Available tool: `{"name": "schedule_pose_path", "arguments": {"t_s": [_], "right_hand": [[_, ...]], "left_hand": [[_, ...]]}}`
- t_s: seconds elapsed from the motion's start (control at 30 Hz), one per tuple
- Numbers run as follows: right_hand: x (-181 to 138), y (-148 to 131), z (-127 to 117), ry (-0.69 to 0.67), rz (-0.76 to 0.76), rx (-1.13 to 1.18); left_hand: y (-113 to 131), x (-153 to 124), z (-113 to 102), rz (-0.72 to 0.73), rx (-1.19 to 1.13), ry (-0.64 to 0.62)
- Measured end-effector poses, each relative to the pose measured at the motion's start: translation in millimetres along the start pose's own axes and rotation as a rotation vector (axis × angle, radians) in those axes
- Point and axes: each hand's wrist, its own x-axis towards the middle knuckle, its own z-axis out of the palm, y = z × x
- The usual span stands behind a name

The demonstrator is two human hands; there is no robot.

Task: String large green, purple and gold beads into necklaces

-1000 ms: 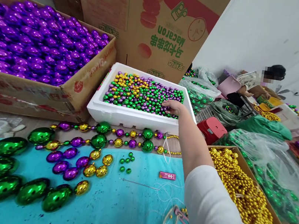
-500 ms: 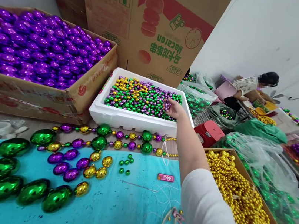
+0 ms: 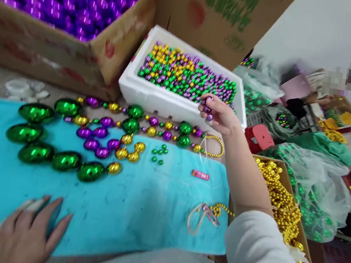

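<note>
My right hand point(image 3: 219, 114) is closed around several small purple beads point(image 3: 208, 105), just in front of the white foam box point(image 3: 157, 96). Small green, gold and purple beads point(image 3: 187, 76) fill that box. My left hand point(image 3: 30, 233) rests with fingers spread on the turquoise cloth point(image 3: 111, 210), holding nothing. Beyond it lie big green oval beads point(image 3: 66, 161), a group of purple beads point(image 3: 92, 144) and gold beads point(image 3: 121, 153). Several small green beads point(image 3: 159, 151) sit to their right. A strung bead necklace point(image 3: 151, 131) runs along the cloth's far edge.
A cardboard box of purple beads point(image 3: 118, 48) stands at the left back. On the cloth are a pink packet point(image 3: 200, 175) and pink scissors point(image 3: 210, 216). At right are a box of gold bead strings point(image 3: 276, 195), a plastic bag point(image 3: 321, 188), a red object point(image 3: 258, 137) and a person point(image 3: 331, 82).
My right hand has lifted out of the foam box toward me, now with purple beads in its fingers. My left hand has come into view on the cloth. The camera has tilted down.
</note>
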Motion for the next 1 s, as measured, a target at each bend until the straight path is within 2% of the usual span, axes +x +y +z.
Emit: {"name": "schedule_pose_path", "arguments": {"t_s": [0.03,0.13,0.2,0.27,0.37,0.47,0.67,1.0], "right_hand": [[-10.5,11.9,11.7,-0.035,0.052,-0.046],[-36.2,61.1,42.3,-0.15,0.243,-0.162],[-46.3,98.6,57.1,-0.128,0.322,-0.299],[-50.3,131.2,67.0,-0.049,0.303,-0.495],[-50.1,159.3,75.9,0.052,0.134,-0.758],[-50.5,163.5,81.4,0.072,0.109,-0.871],[-56.0,152.3,83.3,0.038,0.134,-0.902],[-54.5,162.1,72.4,0.102,0.181,-0.651]], "left_hand": [[6.2,0.8,-4.4,-0.021,0.096,0.068],[19.6,2.7,-10.6,-0.035,0.193,0.083],[24.1,2.7,-12.2,-0.055,0.181,0.072],[26.1,2.3,-13.3,-0.076,0.158,0.064],[26.4,2.3,-14.1,-0.076,0.131,0.06],[25.9,2.7,-13.5,-0.089,0.108,0.052],[24.1,1.3,-12.2,-0.065,0.142,0.06],[26.7,1.7,-12.8,-0.083,0.135,0.056]]}}
